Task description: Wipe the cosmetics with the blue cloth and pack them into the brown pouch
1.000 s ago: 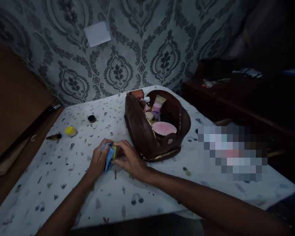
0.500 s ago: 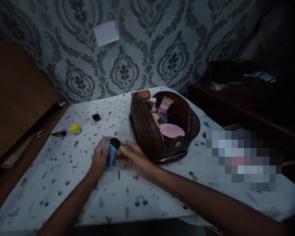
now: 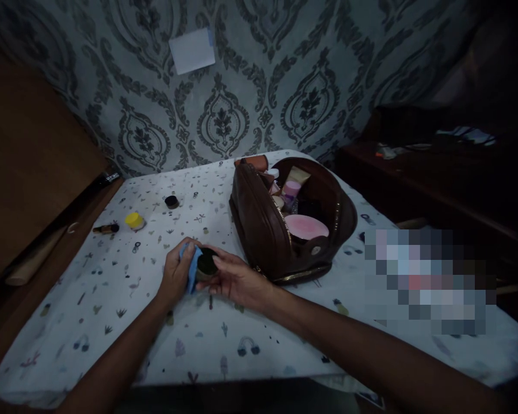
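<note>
Centrally, low in the dim view, the left hand [image 3: 178,275] is seen with its grip closed on a folded blue cloth [image 3: 189,271], which is pressed against a small jar [image 3: 206,263] with a dark top. The jar is held from three o'clock by the right hand [image 3: 236,280], its grip clamped around the jar's side, just above the tabletop [image 3: 112,322]. Whether the dark top is fastened cannot be told.

At two o'clock from the hands, close by, a brown pouch [image 3: 259,230] is stood open, with tubes and a pink compact [image 3: 306,226] packed inside. At ten o'clock, well apart, a yellow cap [image 3: 133,219], a small dark pot [image 3: 171,202] and a short dark stick [image 3: 106,229] are laid on the printed covering.

Several risks are judged likely. The jar could be pushed out of the right grip if the cloth is pressed too hard, since only fingertips are set on it. Should the top be loose, contents could be smeared onto the cloth or the pale covering. The open pouch could be knocked by the right forearm and its contents tipped out. Poor light makes slips harder to notice.
</note>
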